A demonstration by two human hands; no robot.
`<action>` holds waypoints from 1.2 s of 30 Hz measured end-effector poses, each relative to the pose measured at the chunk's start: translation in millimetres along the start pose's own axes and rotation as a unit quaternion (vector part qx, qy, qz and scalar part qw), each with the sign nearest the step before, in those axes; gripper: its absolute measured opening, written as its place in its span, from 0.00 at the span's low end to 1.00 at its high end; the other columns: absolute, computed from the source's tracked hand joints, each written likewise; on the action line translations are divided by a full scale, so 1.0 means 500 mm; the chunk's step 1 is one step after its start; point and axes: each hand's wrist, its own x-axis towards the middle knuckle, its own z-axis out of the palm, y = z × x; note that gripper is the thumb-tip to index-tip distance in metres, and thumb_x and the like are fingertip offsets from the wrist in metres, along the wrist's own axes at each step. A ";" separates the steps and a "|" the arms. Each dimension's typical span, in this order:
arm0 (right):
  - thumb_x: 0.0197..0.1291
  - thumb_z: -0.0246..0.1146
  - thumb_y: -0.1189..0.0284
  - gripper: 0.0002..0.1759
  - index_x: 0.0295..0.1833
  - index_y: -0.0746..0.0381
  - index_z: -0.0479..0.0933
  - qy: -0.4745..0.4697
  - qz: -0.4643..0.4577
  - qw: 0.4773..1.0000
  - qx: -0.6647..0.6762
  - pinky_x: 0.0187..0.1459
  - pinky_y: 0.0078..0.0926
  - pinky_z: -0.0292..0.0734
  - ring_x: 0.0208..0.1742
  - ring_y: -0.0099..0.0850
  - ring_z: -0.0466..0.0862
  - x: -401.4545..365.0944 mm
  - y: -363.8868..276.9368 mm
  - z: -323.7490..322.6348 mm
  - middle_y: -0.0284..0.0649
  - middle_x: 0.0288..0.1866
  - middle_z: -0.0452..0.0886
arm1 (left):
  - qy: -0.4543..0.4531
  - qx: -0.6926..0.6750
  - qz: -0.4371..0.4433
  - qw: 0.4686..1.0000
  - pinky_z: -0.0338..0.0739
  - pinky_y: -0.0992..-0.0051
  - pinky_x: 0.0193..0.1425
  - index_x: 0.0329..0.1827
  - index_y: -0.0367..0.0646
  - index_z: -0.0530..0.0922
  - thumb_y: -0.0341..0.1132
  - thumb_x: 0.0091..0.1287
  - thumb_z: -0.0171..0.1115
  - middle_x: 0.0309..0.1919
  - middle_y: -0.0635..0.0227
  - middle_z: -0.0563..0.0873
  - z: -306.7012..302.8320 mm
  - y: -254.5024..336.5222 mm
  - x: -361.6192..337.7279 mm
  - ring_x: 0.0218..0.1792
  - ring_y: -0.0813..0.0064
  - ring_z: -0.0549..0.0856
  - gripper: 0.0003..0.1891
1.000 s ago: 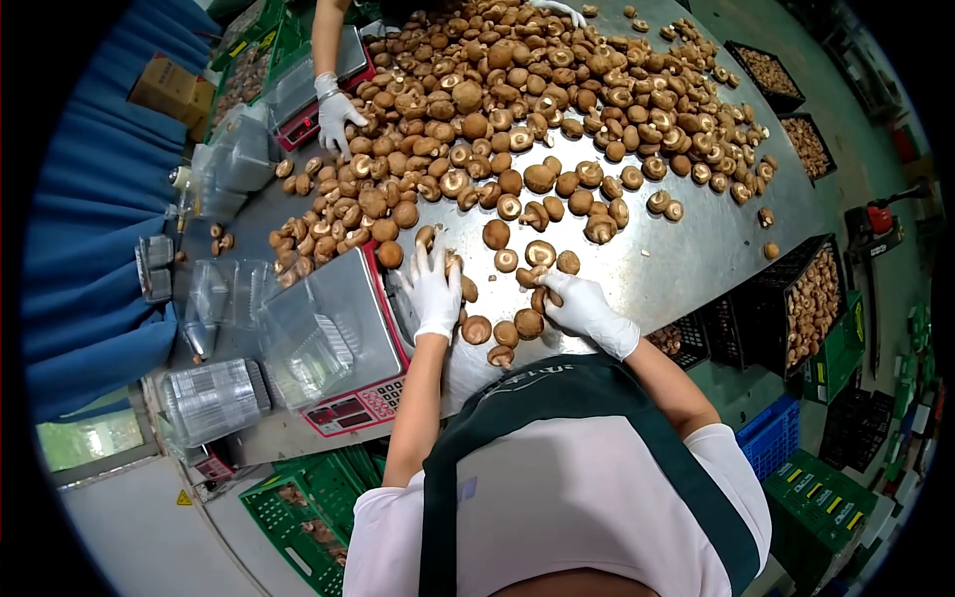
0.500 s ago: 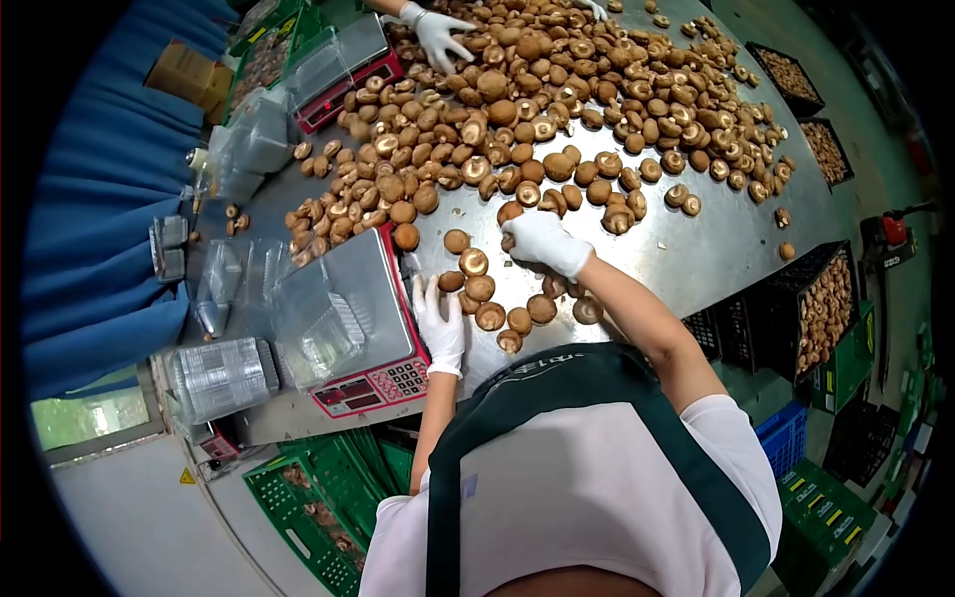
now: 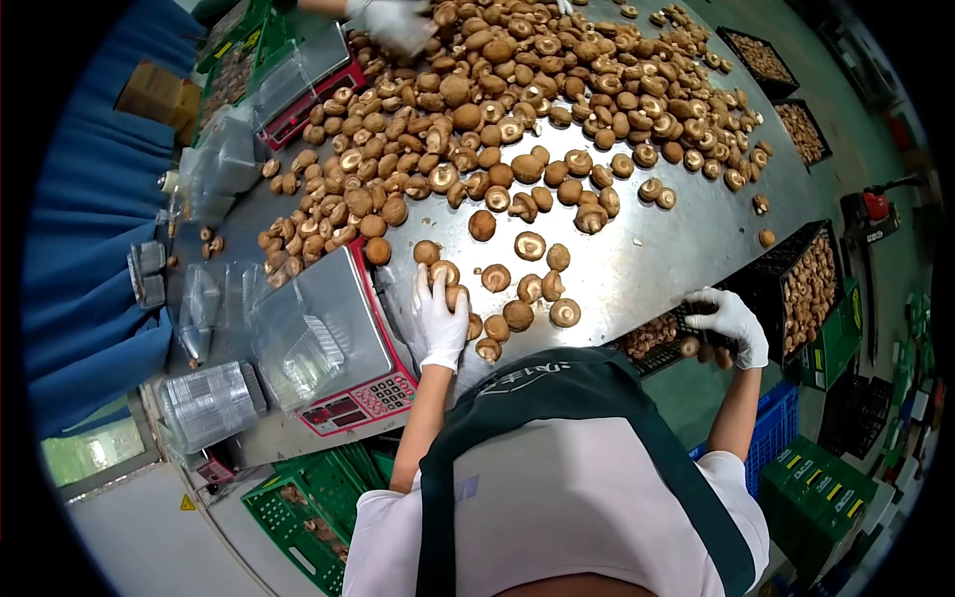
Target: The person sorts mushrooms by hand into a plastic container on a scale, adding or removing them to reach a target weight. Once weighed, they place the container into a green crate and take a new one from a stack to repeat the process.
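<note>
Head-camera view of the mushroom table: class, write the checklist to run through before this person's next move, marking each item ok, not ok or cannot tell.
1. Clear plastic tray sits on the red-fronted steel scale: ok.
2. White-gloved left hand rests on the loose brown mushrooms beside the scale: ok.
3. White-gloved right hand is off the shiny steel table, by the black plastic crate: ok.
4. Right hand empty: cannot tell.
5. Scale display reads zero: cannot tell.
6. Co-worker's gloved hand is well away from both hands: ok.
</note>
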 end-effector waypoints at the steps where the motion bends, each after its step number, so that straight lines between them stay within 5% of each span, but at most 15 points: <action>1: 0.47 0.70 0.60 0.24 0.47 0.62 0.81 0.054 -0.007 0.998 -0.026 0.47 0.26 0.77 0.40 0.32 0.84 -0.001 0.011 0.007 0.41 0.41 0.85 | -0.003 -0.002 0.003 1.000 0.52 0.52 0.70 0.61 0.46 0.72 0.37 0.57 0.63 0.67 0.50 0.64 0.009 0.004 0.007 0.68 0.49 0.61 0.26; 4: 0.50 0.68 0.60 0.22 0.46 0.64 0.81 0.075 0.066 0.994 0.038 0.45 0.27 0.79 0.39 0.31 0.86 0.052 -0.079 0.041 0.45 0.38 0.86 | -0.036 0.063 0.025 0.997 0.49 0.48 0.70 0.61 0.47 0.72 0.40 0.58 0.62 0.69 0.51 0.62 0.017 0.012 0.019 0.69 0.50 0.60 0.26; 8: 0.54 0.64 0.62 0.19 0.46 0.63 0.81 0.105 -0.069 0.990 0.071 0.44 0.31 0.79 0.40 0.39 0.85 0.182 -0.184 0.161 0.48 0.39 0.84 | -0.029 0.012 0.020 0.999 0.49 0.49 0.71 0.61 0.46 0.72 0.39 0.58 0.62 0.69 0.52 0.62 0.014 0.015 0.019 0.69 0.51 0.61 0.25; 11: 0.49 0.64 0.67 0.17 0.46 0.59 0.78 0.192 -0.260 0.944 -0.070 0.45 0.37 0.77 0.46 0.41 0.79 0.291 -0.240 0.269 0.43 0.40 0.80 | -0.020 0.030 0.023 0.999 0.50 0.51 0.70 0.61 0.46 0.72 0.37 0.58 0.62 0.69 0.51 0.62 -0.001 0.019 0.000 0.68 0.50 0.62 0.25; 13: 0.47 0.62 0.70 0.17 0.45 0.58 0.78 0.161 -0.243 0.930 -0.225 0.44 0.39 0.77 0.45 0.45 0.78 0.329 -0.270 0.308 0.42 0.41 0.78 | -0.009 0.021 0.034 0.999 0.52 0.53 0.70 0.61 0.46 0.72 0.37 0.58 0.62 0.68 0.50 0.63 -0.012 0.019 -0.019 0.67 0.49 0.62 0.26; 15: 0.48 0.62 0.69 0.17 0.47 0.57 0.78 0.132 -0.219 0.948 -0.188 0.44 0.38 0.78 0.45 0.43 0.79 0.362 -0.276 0.312 0.43 0.43 0.79 | -0.032 -0.009 0.029 0.999 0.53 0.54 0.69 0.61 0.45 0.73 0.37 0.56 0.64 0.68 0.49 0.63 -0.026 0.031 -0.041 0.67 0.48 0.63 0.27; 19: 0.55 0.59 0.65 0.19 0.53 0.57 0.78 0.107 -0.107 0.977 0.150 0.40 0.26 0.78 0.34 0.33 0.84 0.298 -0.261 0.231 0.42 0.39 0.84 | -0.109 0.043 0.100 0.988 0.51 0.51 0.70 0.63 0.48 0.71 0.48 0.52 0.68 0.69 0.49 0.61 -0.038 0.041 -0.078 0.69 0.47 0.60 0.34; 20: 0.59 0.58 0.66 0.17 0.53 0.59 0.78 0.057 -0.070 0.920 0.382 0.40 0.23 0.76 0.37 0.27 0.83 0.262 -0.257 0.208 0.36 0.40 0.84 | -0.134 0.075 0.141 0.978 0.50 0.47 0.70 0.65 0.50 0.70 0.51 0.52 0.68 0.70 0.49 0.60 -0.037 0.046 -0.081 0.70 0.45 0.58 0.36; 22: 0.63 0.56 0.67 0.16 0.52 0.64 0.78 0.160 -0.048 0.905 0.391 0.41 0.20 0.76 0.41 0.25 0.81 0.199 -0.214 0.164 0.38 0.43 0.82 | -0.188 0.118 0.166 0.961 0.45 0.42 0.70 0.67 0.55 0.68 0.53 0.51 0.67 0.72 0.55 0.58 -0.026 0.065 -0.079 0.72 0.49 0.54 0.38; 24: 0.65 0.52 0.65 0.18 0.52 0.65 0.78 0.132 -0.017 0.968 0.212 0.40 0.22 0.76 0.40 0.26 0.81 0.150 -0.104 0.104 0.41 0.43 0.82 | -0.231 0.164 0.186 0.941 0.43 0.40 0.70 0.69 0.59 0.65 0.56 0.52 0.65 0.72 0.58 0.57 -0.012 0.083 -0.055 0.72 0.51 0.54 0.39; 27: 0.61 0.54 0.61 0.20 0.42 0.67 0.80 0.094 0.071 0.989 0.090 0.38 0.26 0.76 0.32 0.30 0.82 0.046 0.004 0.054 0.44 0.32 0.84 | -0.209 0.160 0.206 0.942 0.41 0.37 0.69 0.69 0.60 0.65 0.60 0.52 0.63 0.72 0.58 0.58 0.032 0.093 0.011 0.72 0.50 0.54 0.40; 29: 0.59 0.55 0.58 0.21 0.45 0.64 0.81 0.014 0.167 0.985 0.035 0.41 0.33 0.77 0.36 0.41 0.84 0.000 0.035 0.034 0.50 0.35 0.84 | -0.194 0.218 0.202 0.935 0.37 0.36 0.69 0.71 0.59 0.62 0.64 0.54 0.60 0.73 0.59 0.56 0.051 0.102 0.068 0.72 0.50 0.54 0.42; 33: 0.57 0.59 0.57 0.23 0.47 0.67 0.79 0.123 0.146 0.968 -0.162 0.42 0.39 0.77 0.39 0.46 0.83 0.008 0.054 0.044 0.55 0.37 0.82 | -0.176 0.232 0.170 0.941 0.37 0.37 0.70 0.72 0.60 0.61 0.67 0.53 0.59 0.74 0.60 0.55 0.077 0.104 0.182 0.73 0.54 0.53 0.44; 36: 0.58 0.57 0.53 0.26 0.53 0.61 0.78 0.218 0.079 0.969 -0.084 0.48 0.39 0.76 0.45 0.49 0.82 0.101 0.015 0.054 0.54 0.39 0.82 | -0.190 0.206 0.189 0.941 0.43 0.41 0.71 0.72 0.62 0.61 0.68 0.52 0.58 0.74 0.60 0.54 0.088 0.098 0.223 0.73 0.53 0.55 0.44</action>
